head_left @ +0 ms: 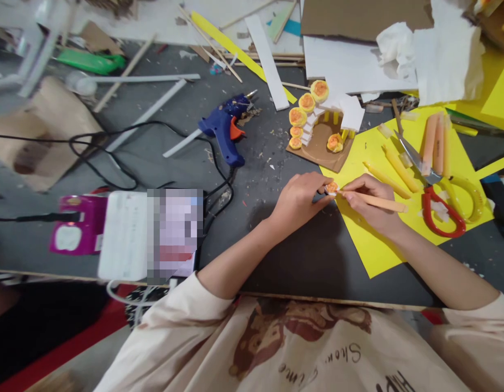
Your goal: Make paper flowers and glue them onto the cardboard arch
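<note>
My left hand (298, 201) pinches a small orange and yellow paper flower (332, 188) at its fingertips. My right hand (368, 204) is closed around a thin orange stick (382, 203) whose tip meets the flower. Both hands hover over the edge of a yellow paper sheet (374, 250) on the dark table (252, 163). Just beyond them stands a small cardboard model (323, 139) with white steps and several similar flowers glued along it.
A blue glue gun (225, 128) with its black cord lies left of the model. Red and yellow scissors (439, 190) and orange and yellow sticks (433, 141) rest on the yellow sheet. White strips, cardboard, tissue and a pink packet (74, 223) clutter the rest.
</note>
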Motion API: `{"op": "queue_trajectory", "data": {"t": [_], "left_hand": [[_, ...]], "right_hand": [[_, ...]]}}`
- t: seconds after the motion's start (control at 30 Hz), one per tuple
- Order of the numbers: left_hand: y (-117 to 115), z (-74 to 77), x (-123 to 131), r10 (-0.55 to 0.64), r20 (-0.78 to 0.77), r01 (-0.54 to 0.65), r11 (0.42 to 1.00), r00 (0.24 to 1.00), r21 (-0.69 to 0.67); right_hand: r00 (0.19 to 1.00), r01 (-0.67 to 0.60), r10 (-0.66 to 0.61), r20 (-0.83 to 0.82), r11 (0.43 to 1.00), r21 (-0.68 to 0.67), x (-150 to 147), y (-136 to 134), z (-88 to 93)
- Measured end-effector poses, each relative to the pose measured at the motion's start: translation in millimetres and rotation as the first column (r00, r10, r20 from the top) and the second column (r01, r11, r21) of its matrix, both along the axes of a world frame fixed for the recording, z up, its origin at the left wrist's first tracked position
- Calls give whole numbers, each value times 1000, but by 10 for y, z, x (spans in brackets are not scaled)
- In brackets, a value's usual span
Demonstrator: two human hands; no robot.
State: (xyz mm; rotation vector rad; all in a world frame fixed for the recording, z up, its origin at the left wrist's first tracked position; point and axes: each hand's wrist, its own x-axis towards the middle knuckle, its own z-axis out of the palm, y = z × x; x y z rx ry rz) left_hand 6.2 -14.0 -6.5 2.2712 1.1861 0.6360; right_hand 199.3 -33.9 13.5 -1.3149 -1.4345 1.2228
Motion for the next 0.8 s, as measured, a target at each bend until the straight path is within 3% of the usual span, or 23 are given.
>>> {"op": "queue_trajectory", "data": {"t": [0.23, 0.43, 0.8], "left_hand": [[0, 22, 15, -1, -2, 1, 1000, 1000, 2], [-3, 36, 13, -1, 77, 1, 1000, 997, 7], [17, 15, 28, 37, 82, -34, 999, 996, -31]], "right_hand": [[996, 89, -90, 23, 995, 50, 17, 19, -2], [999, 40, -39, -27, 999, 7, 33, 29, -46], [1000, -10, 10, -6, 1000, 5, 2, 42, 16]]}}
